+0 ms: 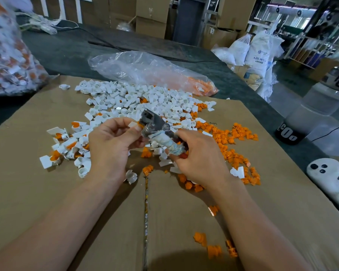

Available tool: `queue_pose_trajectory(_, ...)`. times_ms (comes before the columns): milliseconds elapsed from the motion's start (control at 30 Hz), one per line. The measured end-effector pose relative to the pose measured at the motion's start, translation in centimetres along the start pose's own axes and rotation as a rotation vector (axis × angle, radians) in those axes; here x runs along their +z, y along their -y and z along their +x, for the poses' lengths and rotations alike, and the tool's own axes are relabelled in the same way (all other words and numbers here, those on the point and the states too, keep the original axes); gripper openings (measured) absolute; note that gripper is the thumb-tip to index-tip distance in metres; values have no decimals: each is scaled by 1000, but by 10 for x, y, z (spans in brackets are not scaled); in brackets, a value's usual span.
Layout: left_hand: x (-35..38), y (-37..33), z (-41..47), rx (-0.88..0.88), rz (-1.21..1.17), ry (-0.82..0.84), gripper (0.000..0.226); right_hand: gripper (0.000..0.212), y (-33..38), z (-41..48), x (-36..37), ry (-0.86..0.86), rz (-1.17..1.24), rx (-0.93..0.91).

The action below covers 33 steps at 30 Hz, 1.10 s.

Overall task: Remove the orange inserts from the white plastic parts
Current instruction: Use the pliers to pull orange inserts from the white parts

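Head view: a small white plastic part (133, 124) is mostly hidden between the pinching fingertips of the left hand (108, 147), and its orange insert barely shows. Blurred metal pliers (153, 126) with frayed cloth-wrapped handles meet it at its three o'clock. The right hand (200, 159) clenches those handles. On the matte brown cardboard sheet (47, 192), a heap of glossy white parts (137, 98) lies at twelve o'clock from the hands, and loose ridged orange inserts (233, 141) at three o'clock. A crinkled clear plastic bag (145, 69) at one o'clock veils hazy orange contents.
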State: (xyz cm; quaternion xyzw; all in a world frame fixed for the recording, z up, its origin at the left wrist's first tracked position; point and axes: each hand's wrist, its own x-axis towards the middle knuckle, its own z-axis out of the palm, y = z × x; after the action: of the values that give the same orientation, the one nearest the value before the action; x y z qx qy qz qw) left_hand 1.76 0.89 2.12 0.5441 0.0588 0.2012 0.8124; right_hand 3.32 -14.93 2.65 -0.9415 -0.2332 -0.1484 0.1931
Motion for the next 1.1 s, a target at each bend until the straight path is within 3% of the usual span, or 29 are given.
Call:
queue_pose_trajectory(233,-2,0,1,183,366,-14,18,47,-22,4,-5,-219,-82,145)
queue_pose_trajectory(433,-16,5,13,412,686,-45,28,64,-59,2,-22,-173,-177,400)
queue_pose_trajectory(667,-25,0,23,410,880,-177,33,72,-86,-2,-27,-73,-207,603)
queue_pose_trajectory(833,-32,-4,24,299,1088,-241,38,77,-94,-3,-27,-9,-181,662)
queue_pose_trajectory(1100,-35,-5,26,177,1321,-195,40,76,-95,-3,-29,25,-130,678)
